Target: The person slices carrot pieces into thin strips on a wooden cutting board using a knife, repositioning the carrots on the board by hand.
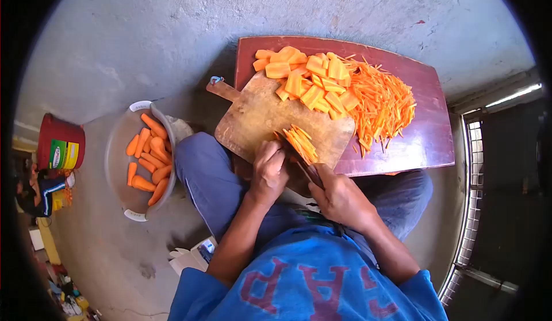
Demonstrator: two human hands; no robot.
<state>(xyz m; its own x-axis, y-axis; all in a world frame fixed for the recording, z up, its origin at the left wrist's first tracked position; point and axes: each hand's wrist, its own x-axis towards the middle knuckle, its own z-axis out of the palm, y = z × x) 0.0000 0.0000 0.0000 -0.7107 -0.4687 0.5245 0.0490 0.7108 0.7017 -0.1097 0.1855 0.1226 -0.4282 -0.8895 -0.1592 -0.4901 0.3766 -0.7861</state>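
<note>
My right hand (344,200) is wrapped round the handle of a kitchen knife (313,174), whose blade points up and left over the wooden cutting board (247,120). My left hand (268,171) is curled at the board's near edge, beside the blade, its fingertips pressed on carrot slices that it mostly hides. Just right of the blade lies a small bunch of cut carrot strips (303,143). Thick flat carrot slices (313,79) are heaped along the board's far side. To their right, a large pile of carrot sticks (382,102) spreads onto the table.
A dark red table (402,157) carries the board, close to a pale blue wall (172,28). On the floor at left stands a grey basin (119,174) with several whole peeled carrots (152,157). Beyond it are a red bucket (54,134) and another person (40,191).
</note>
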